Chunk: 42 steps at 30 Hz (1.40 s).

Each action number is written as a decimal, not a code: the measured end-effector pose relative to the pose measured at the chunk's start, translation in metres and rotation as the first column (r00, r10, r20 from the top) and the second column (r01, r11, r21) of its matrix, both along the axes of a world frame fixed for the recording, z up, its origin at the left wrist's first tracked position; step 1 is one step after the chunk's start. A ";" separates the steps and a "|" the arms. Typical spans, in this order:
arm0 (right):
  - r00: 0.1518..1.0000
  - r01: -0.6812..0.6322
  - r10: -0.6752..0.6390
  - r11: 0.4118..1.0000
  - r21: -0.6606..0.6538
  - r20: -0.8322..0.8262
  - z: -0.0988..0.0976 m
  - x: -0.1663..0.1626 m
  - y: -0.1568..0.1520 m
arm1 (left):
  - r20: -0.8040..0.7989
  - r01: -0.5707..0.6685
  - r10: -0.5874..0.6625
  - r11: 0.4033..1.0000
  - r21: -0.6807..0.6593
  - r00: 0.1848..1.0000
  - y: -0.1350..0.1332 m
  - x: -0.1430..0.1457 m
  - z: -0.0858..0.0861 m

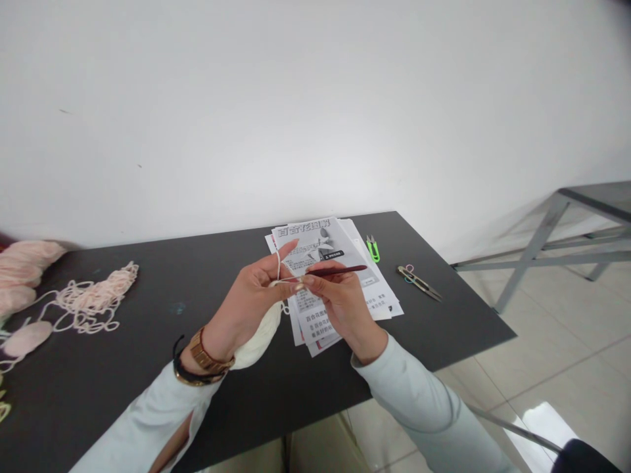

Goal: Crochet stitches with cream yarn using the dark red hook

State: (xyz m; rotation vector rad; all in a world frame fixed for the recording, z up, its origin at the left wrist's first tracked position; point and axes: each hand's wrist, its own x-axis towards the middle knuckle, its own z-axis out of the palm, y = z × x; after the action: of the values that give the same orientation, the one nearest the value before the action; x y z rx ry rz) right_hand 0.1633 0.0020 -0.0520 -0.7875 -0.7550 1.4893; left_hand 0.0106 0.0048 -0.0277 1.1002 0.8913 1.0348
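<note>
Wall [315, 98], smooth and off-white, is rising along the far edge of a flat, dark grey desk [197, 263]; past the desk's right edge I'm seeing pale, shiny floor tiles [566, 355]. White printed papers [355, 246] are lying toward the far right corner; loose, pale pink yarn [101, 295] is sprawling toward the left edge.

Over the papers, watching remotely, I'm following two bare hands. The left hand [244, 299] is raising its index finger and pinching with its thumb; the right hand [340, 302] is gripping a slim, dark red, stick-like tool [340, 269]. A cream ball of soft yarn [259, 341] is showing under the left hand. Silvery metal snips [419, 282] are resting nearer the right edge.

Thinnest of all, a cream yarn strand [279, 264] is crossing the left index finger toward the meeting fingertips. I'm judging that good work is calling for even tension from that raised finger, a light grip on the tool, small wrist turns and a firm pinch close to its tip, which fingers are hiding from me.
</note>
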 end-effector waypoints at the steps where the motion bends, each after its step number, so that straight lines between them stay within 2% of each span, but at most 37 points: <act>1: 1.000 0.003 -0.003 1.000 -0.007 -0.009 0.000 0.000 0.000 | 0.002 -0.004 0.004 1.000 0.002 1.000 0.000 0.000 0.000; 5: 1.000 -0.006 0.005 1.000 -0.026 -0.026 -0.001 0.000 0.001 | 0.000 -0.019 0.019 1.000 0.016 1.000 -0.003 0.000 0.002; 10: 0.990 -0.091 0.082 0.993 -0.076 -0.115 -0.001 0.002 0.001 | -0.029 -0.009 0.010 0.999 0.047 1.000 -0.005 0.000 0.006; 19: 0.979 -0.129 0.113 0.988 -0.087 -0.169 0.005 0.004 -0.001 | -0.103 -0.019 0.028 0.995 0.093 0.994 -0.003 -0.004 0.002; 27: 0.984 -0.116 0.107 0.992 -0.055 -0.140 0.001 0.000 -0.001 | -0.141 -0.080 0.092 0.993 0.086 0.986 -0.003 0.002 0.007; 33: 0.988 -0.109 0.103 0.993 -0.045 -0.117 -0.001 -0.003 -0.002 | -0.256 -0.098 0.133 0.985 0.145 0.958 -0.004 -0.001 0.006; 37: 0.991 -0.097 0.091 0.994 -0.051 -0.102 -0.002 -0.003 -0.002 | -0.239 -0.097 0.126 0.987 0.129 0.963 -0.005 0.001 0.009; 42: 0.983 -0.106 0.094 0.992 -0.068 -0.160 -0.001 -0.003 -0.001 | -0.227 -0.124 0.149 0.985 0.121 0.962 -0.006 0.005 0.010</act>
State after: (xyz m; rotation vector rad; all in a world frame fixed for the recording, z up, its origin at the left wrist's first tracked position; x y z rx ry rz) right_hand 0.1604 0.0013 -0.0534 -0.6884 -0.6304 1.6583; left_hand 0.0153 -0.0016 -0.0176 1.2838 1.1261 1.0899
